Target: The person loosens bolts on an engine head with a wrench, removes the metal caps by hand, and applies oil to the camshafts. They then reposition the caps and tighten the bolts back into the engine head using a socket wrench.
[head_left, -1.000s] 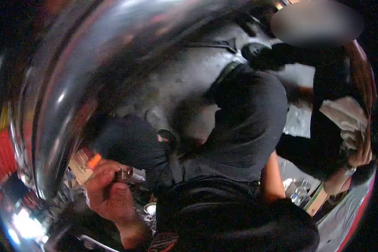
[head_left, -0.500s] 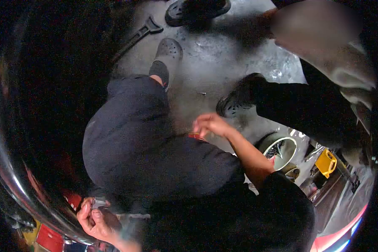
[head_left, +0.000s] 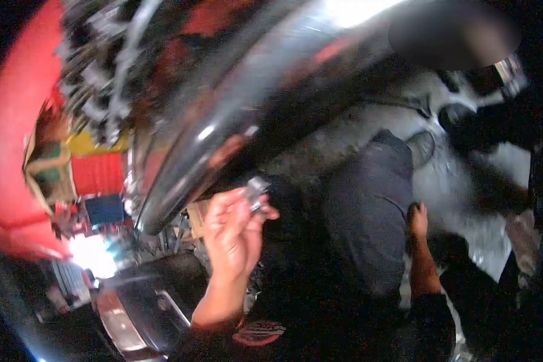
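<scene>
My left hand (head_left: 230,232) is raised in front of me, fingers and thumb closed on a small silvery metal piece (head_left: 257,192). Blur hides the exact kind of this piece. Just beyond it runs the glossy dark bumper (head_left: 208,130) of a vehicle, apart from my fingers. On the other side, my right hand (head_left: 420,222) hangs beside my bent leg (head_left: 368,211) in dark trousers. Its fingers are small and smeared in this view.
Above the bumper, engine parts (head_left: 105,78) show under a red panel (head_left: 18,108). Another vehicle's headlight (head_left: 120,323) sits at the lower left, near a bright lamp (head_left: 93,256). A person in dark clothing (head_left: 495,123) is at the right, over the grey floor (head_left: 458,211).
My view has swung left and up, from the floor to the bumper and engine. My left hand, still holding the metal piece, now appears nearer the middle. My right hand stays by my leg.
</scene>
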The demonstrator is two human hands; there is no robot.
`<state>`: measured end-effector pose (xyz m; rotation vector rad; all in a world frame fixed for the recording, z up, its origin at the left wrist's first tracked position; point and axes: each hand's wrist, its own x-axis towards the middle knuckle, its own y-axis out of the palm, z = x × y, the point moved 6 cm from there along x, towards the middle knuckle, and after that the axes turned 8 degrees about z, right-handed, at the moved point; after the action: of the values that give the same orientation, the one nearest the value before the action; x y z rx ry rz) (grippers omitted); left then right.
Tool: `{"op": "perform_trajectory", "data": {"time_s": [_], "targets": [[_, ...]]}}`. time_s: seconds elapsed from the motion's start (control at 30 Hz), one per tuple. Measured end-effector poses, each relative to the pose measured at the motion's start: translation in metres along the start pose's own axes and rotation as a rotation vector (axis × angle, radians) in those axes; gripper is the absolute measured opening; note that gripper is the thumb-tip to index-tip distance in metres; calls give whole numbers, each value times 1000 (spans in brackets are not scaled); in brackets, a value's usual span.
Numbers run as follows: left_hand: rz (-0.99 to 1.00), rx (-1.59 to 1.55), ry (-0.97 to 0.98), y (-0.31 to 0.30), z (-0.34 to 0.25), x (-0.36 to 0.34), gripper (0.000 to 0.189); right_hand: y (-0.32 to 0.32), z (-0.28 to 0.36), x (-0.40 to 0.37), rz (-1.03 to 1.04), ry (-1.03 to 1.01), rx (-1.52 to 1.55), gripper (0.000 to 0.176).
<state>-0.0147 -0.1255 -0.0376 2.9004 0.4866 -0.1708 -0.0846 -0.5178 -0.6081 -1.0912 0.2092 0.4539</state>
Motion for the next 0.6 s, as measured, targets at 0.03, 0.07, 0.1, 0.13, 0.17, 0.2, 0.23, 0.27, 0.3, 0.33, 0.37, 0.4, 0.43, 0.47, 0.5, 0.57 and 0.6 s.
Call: {"op": "perform_trajectory", "data": {"time_s": [0.03,0.07,0.1,0.13,0.17,0.2,0.23,0.27,0.3,0.33,0.37,0.4,0.43,0.47,0.5,0.57,0.6], "targets": [[-26,-37,-3,-10,1,2,24,-1,7,-1,41,7,23,35],[-47,-76,-11,-13,4,5,22,-11,4,1,84,20,44,35],[-22,-122,-14,-12,6,6,20,-20,5,6,123,17,-11,34],[-22,-148,-23,-13,6,7,20,-25,7,9,168,24,-68,33],[-18,-174,-25,-15,4,8,19,-30,2,11,56,33,-102,31],[-13,-201,-32,-17,3,8,19,-35,-4,13,-53,46,-135,29],[-17,-254,-38,-20,-1,7,17,-42,-9,14,-166,62,-169,27],[-23,-310,-43,-24,-4,6,14,-47,-20,18,-248,132,252,25],[-25,-364,-45,-27,-6,5,12,-48,-30,24,-323,193,677,24],[-34,-336,-49,-30,-9,3,14,-79,-11,23,-330,164,725,25],[-39,-307,-50,-31,-12,3,16,-109,6,22,-337,136,773,26],[-41,-279,-49,-32,-15,4,18,-153,32,24,-447,134,837,26],[-9,-324,-63,-32,-18,5,18,-187,52,24,-556,136,901,27],[29,-387,-72,-31,-18,5,17,-233,68,22,-674,127,950,28],[61,-435,-91,-31,-19,4,17,-273,96,18,-664,101,907,30],[93,-506,-107,-35,-16,5,16,-342,158,12,-649,56,1080,32],[109,-541,-117,-37,-14,5,16,-365,182,11,-637,35,1166,33]]}}
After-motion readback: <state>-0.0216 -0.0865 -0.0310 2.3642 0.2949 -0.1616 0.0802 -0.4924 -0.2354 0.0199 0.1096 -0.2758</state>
